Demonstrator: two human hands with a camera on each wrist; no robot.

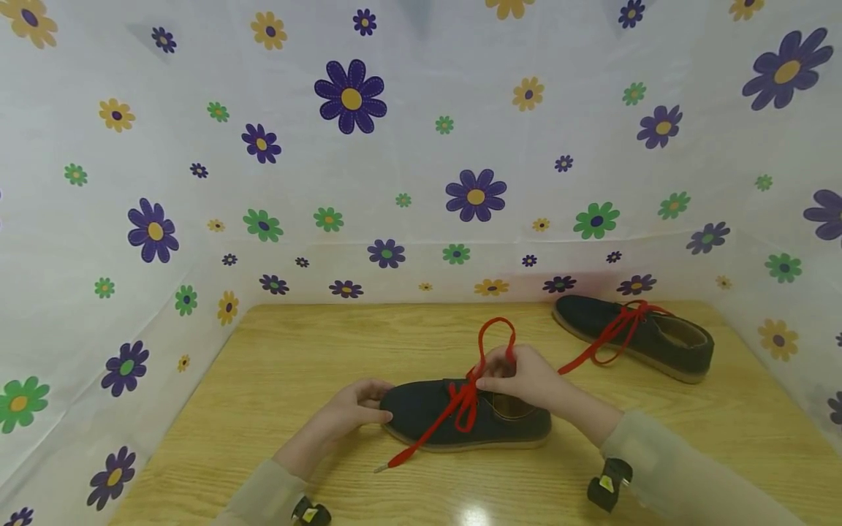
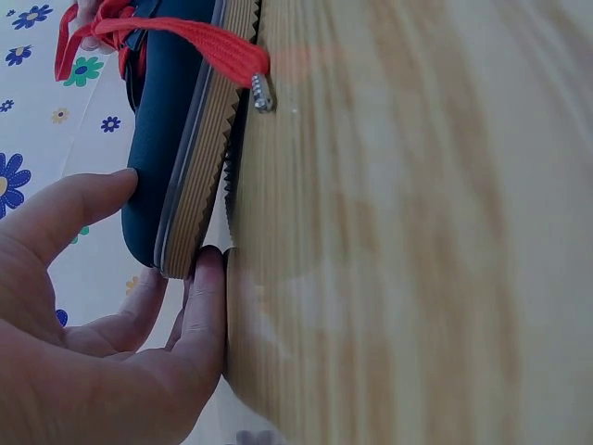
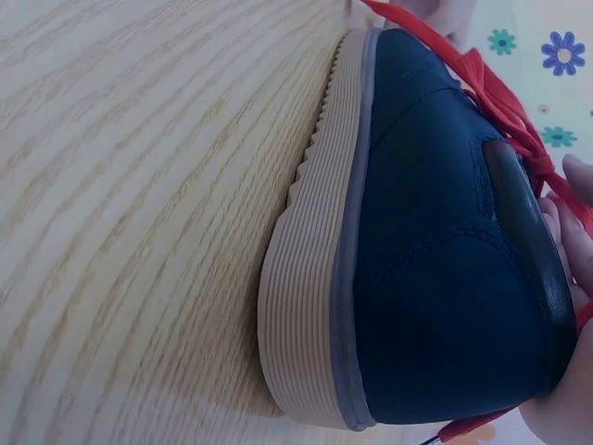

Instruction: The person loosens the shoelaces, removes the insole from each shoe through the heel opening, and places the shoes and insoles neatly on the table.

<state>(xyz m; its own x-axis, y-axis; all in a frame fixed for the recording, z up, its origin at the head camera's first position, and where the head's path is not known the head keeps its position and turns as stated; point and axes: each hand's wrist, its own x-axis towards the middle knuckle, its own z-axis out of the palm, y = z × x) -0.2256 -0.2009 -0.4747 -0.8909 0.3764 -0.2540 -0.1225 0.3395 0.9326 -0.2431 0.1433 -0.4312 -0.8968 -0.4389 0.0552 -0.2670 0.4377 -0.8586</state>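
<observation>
A dark navy shoe [image 1: 421, 413] sits on the wooden table, toe pointing left, with a red shoelace [image 1: 465, 398] tied in a bow at its tongue. My left hand [image 1: 349, 413] grips the toe. In the left wrist view its thumb [image 2: 111, 190] presses the upper while fingertips touch the sole's front edge [image 2: 190, 227]. Above the shoe's opening, my right hand [image 1: 529, 380] pinches the lace near the knot, and a red loop rises over its fingers. One lace end with a metal tip [image 2: 263, 93] hangs down the near side onto the table. Part of the opening is hidden behind the right hand.
A second navy shoe [image 1: 658, 347] with a red lace tied in a bow stands at the back right of the table [image 1: 316, 336]. Its loose lace end trails toward my right hand. White cloth walls [image 1: 408, 161] with printed flowers enclose the back and sides.
</observation>
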